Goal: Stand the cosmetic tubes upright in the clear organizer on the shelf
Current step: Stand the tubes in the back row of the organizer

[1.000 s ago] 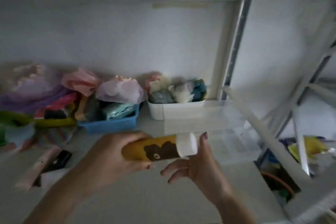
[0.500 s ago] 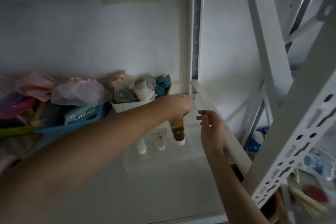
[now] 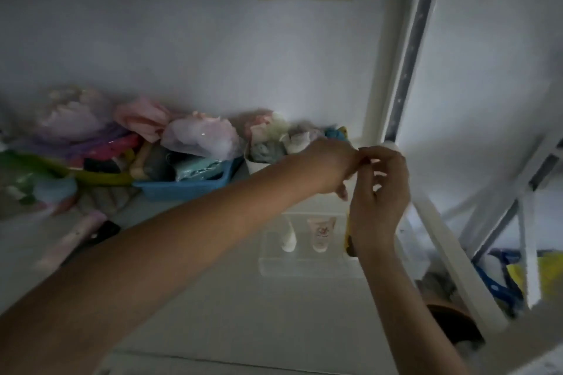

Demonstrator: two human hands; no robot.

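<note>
The clear organizer (image 3: pixel 304 266) stands on the white shelf by the right post. Three tubes stand cap-down in it: a white tube (image 3: pixel 288 237), a pale pink printed tube (image 3: pixel 320 233), and a yellow tube (image 3: pixel 349 242) whose upper part is hidden behind my right hand. My left hand (image 3: pixel 332 166) reaches over the organizer from the left, fingers bent downward just above the yellow tube. My right hand (image 3: pixel 380 196) hangs in front of that tube, fingers curled. Its fingertips meet my left hand's. What either hand grips is hidden.
A white bin (image 3: pixel 259 166) of rolled cloths and a blue basket (image 3: pixel 182 189) line the back wall, with heaped fabrics further left. A pink tube (image 3: pixel 76 234) and a black item (image 3: pixel 102 231) lie loose at left. A white slanted rail (image 3: pixel 451 253) borders the shelf's right side.
A second ago I held the yellow tube level in front of me. It then went cap-down into the organizer's right slot. My left hand has risen off it and my right hand has closed in.
</note>
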